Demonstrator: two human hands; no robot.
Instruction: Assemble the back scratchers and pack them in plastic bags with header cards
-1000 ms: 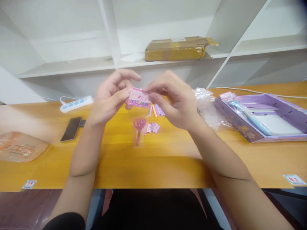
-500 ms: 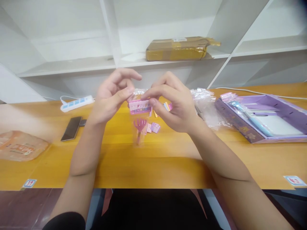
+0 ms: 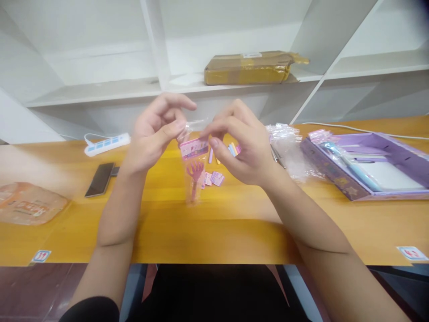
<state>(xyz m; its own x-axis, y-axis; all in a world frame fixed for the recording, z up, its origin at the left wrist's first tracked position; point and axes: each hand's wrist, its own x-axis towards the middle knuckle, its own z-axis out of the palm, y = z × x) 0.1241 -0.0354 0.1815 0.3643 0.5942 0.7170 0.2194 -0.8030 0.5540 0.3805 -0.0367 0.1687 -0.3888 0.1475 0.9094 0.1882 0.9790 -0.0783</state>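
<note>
A clear plastic bag (image 3: 189,179) hangs upright between my hands, over the table. Inside it are a pink-and-purple printed card (image 3: 194,149) near the top and a small pink fork-like piece (image 3: 195,172) with several prongs and a thin handle. My left hand (image 3: 157,129) pinches the bag's upper left edge between thumb and fingers, with its index finger stretched out above. At the upper right edge, my right hand (image 3: 239,141) has its fingers curled and its fingertips against the bag, close to the card. Behind the bag lie small printed cards (image 3: 217,179) and pastel sticks (image 3: 233,149).
To the right are a pile of clear bags (image 3: 288,147) and a purple box (image 3: 362,194) holding packets. On the left lie a phone (image 3: 99,180), a power strip (image 3: 109,144) and an orange package (image 3: 31,203). A taped carton (image 3: 248,69) sits on the shelf.
The bag's top now stands higher and more open to view between my fingers, and the card tilts slightly, its right side up. Both hands have barely moved.
</note>
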